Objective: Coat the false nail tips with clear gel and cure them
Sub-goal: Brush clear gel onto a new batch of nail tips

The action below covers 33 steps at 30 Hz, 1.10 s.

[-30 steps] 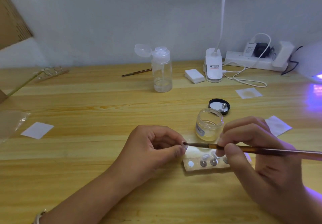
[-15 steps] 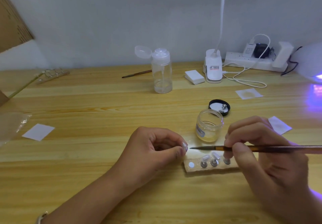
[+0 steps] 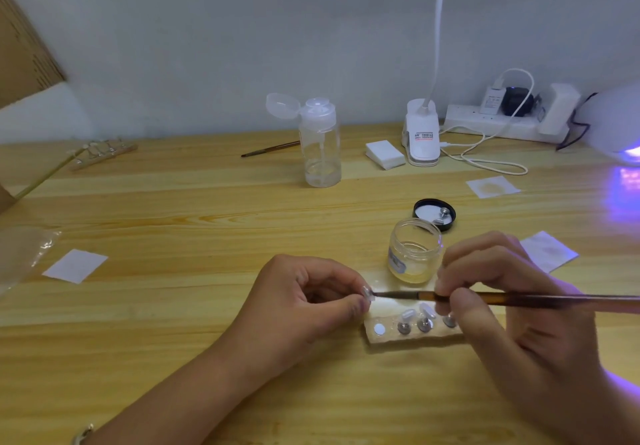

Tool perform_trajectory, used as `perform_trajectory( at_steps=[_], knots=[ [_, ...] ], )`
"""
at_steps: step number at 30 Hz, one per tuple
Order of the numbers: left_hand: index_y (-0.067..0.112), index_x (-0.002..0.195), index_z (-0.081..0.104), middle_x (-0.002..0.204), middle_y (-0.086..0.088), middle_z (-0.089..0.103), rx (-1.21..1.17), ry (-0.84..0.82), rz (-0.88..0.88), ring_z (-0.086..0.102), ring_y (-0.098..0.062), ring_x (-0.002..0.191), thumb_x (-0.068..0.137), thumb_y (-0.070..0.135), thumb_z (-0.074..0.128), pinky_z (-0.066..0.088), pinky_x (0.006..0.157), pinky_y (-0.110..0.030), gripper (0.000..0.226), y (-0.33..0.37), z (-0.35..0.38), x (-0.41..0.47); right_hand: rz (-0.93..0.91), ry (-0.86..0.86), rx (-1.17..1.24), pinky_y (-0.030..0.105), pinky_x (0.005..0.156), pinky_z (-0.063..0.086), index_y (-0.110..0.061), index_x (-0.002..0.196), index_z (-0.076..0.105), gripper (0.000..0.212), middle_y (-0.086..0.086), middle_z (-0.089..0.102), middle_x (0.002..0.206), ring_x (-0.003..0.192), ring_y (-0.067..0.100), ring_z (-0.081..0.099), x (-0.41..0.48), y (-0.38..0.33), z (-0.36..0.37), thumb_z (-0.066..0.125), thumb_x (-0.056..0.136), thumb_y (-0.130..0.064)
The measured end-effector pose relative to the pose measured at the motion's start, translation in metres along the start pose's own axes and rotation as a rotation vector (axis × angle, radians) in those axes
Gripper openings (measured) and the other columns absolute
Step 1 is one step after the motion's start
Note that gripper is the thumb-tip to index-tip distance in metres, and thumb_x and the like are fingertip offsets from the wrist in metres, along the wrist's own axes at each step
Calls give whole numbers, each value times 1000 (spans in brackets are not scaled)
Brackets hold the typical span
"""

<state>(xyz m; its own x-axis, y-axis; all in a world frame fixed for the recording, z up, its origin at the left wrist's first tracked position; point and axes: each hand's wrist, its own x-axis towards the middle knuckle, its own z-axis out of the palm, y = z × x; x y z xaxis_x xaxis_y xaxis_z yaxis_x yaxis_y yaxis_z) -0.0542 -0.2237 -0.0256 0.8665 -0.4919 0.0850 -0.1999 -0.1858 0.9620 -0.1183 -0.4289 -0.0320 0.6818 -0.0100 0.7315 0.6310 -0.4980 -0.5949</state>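
Observation:
My left hand pinches a small clear nail tip between thumb and forefinger. My right hand grips a brown gel brush, and its dark bristles touch the tip. Just below lies a pale holder strip with several clear tips on metal studs. An open jar of clear gel stands behind the strip, its black lid further back. The white curing lamp glows violet at the far right edge.
A clear pump bottle with its cap flipped open stands mid-table. A second brush, a white pad stack, a desk lamp base, a power strip with cables and paper wipes lie around.
The brush drew back to the right half a second ago, then came left again; its bristles now touch the tip held in my left hand.

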Motion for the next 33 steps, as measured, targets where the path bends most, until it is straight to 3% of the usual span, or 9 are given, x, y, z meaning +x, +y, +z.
perform_trajectory(
  at_steps=[4,7,9,11,16,20,30,33],
  knots=[
    [19,74,77,71,1,73,-8,-17,-3,62,-4,62,73,10,81,47,59,-15,9,1,1,0,6,82,11,50,64,42,-12,76,60,14,-5,58,81,76,29,58,1,1,-5,50,85,-15],
    [23,70,76,66,6,70,1,-11,-17,57,-2,56,69,15,76,43,54,-15,7,2,4,-1,47,157,-117,51,72,42,-20,83,59,13,-3,61,81,79,33,58,10,3,-10,49,90,-21],
    [22,70,74,64,7,68,20,-15,-21,53,-2,53,69,16,74,42,52,-15,6,2,5,-2,68,203,-219,44,78,44,-25,84,58,12,-6,61,81,82,30,58,20,4,-15,49,91,-24],
    [20,71,73,62,8,66,35,-17,-22,50,-2,50,68,17,73,40,50,-15,4,3,7,-2,106,213,-270,28,83,42,-30,82,57,10,-13,60,83,86,22,58,30,4,-19,49,89,-28],
    [14,72,71,63,5,67,15,-5,-14,53,-6,53,67,13,73,41,52,-15,6,5,8,-1,267,11,-302,28,78,38,-40,80,55,12,-20,60,92,99,18,53,40,9,-20,46,84,-46],
    [15,73,73,63,4,68,14,-9,-13,55,-6,54,66,14,74,43,54,-16,7,5,8,-1,286,-99,-370,30,80,38,-36,81,54,8,-16,58,84,96,18,51,38,12,-16,49,86,-39],
    [16,72,74,64,3,69,12,-11,-27,55,-5,53,66,17,75,45,53,-18,7,4,9,-1,292,-157,-397,30,78,35,-33,82,54,6,-18,55,83,92,16,50,36,15,-13,50,85,-36],
    [16,72,74,64,3,69,12,-16,-26,54,-3,53,66,17,75,44,53,-17,6,4,8,-1,285,-132,-386,27,73,35,-35,83,54,14,-18,56,83,94,14,51,36,15,-14,44,86,-45]
  ],
)
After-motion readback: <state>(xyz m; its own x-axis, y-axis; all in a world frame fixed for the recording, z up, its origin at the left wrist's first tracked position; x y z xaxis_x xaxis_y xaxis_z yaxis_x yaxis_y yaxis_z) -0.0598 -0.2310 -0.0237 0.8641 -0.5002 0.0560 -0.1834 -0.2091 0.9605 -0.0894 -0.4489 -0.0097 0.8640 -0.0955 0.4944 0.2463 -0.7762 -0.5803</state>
